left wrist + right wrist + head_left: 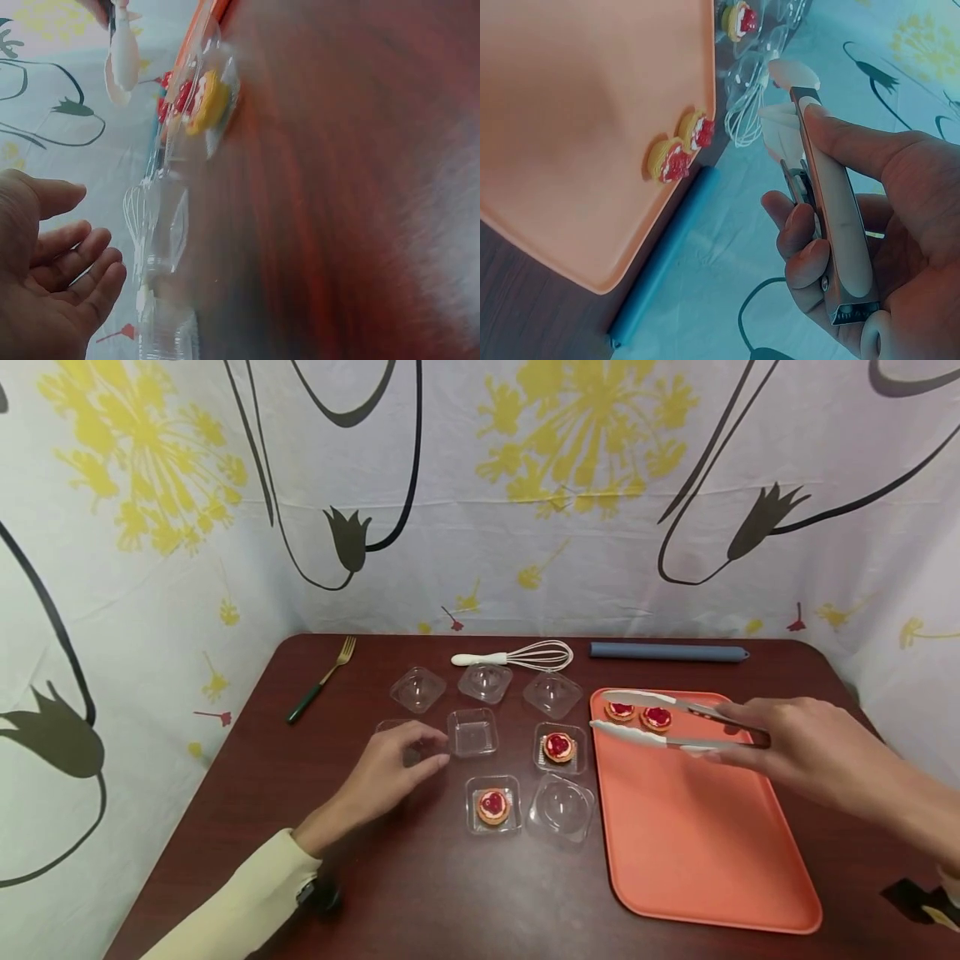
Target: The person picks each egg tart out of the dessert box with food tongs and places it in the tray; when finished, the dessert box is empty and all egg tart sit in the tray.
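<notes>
My right hand (817, 747) grips a pair of tongs (838, 217) with white tips, the arms spread and nothing between them. In the head view the tongs overlap the far end of an orange tray (697, 835), where two small berry tarts (656, 719) sit. My left hand (386, 772) hovers with loosely bent fingers, holding nothing, beside a clear plastic container base (472, 733); it partly covers another base behind it. Two more bases hold one tart each: a right one (558, 747) and a front one (492, 807).
Several clear domed lids lie about, including a front lid (561, 810) next to the tray and a back row near a white whisk (536, 657). A blue rod (667, 652) lies along the back edge. A green-handled fork (322, 681) is at the far left.
</notes>
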`<state>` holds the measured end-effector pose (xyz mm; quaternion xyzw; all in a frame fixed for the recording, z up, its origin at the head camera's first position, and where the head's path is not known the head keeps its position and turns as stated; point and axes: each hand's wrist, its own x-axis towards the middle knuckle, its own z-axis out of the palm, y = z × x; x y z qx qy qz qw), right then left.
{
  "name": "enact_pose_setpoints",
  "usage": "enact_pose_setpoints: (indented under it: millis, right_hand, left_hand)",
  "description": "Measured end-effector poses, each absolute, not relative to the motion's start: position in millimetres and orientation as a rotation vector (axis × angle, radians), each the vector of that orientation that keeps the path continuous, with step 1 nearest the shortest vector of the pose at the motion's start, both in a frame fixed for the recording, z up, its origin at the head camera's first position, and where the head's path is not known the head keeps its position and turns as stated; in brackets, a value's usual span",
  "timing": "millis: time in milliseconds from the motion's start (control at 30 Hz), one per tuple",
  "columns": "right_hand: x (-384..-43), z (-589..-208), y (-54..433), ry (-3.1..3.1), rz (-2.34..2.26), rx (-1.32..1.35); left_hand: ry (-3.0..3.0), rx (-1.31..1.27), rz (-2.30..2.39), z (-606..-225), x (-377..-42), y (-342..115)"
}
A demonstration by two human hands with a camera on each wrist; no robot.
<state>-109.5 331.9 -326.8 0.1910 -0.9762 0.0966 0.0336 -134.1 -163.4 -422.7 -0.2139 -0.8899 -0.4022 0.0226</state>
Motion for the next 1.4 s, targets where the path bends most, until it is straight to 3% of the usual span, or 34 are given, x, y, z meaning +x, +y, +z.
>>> enact_pose_setpoints:
  millis: [567, 867, 1400]
  right_hand:
    - [-107, -333, 311, -2.964, 0.321, 0.728]
    - [-103, -339, 298, -2.962, 0.313, 0.794]
    - [-96, -340, 268, -2.893, 0.347, 0.953]
  left_hand:
    - [-2.664, -0.723, -1.270, -439, -104, -156]
    - [-2.631, -0.879, -1.374, -446, -90, -145]
    - [-2.768, -0.800, -1.403, -463, -80, -135]
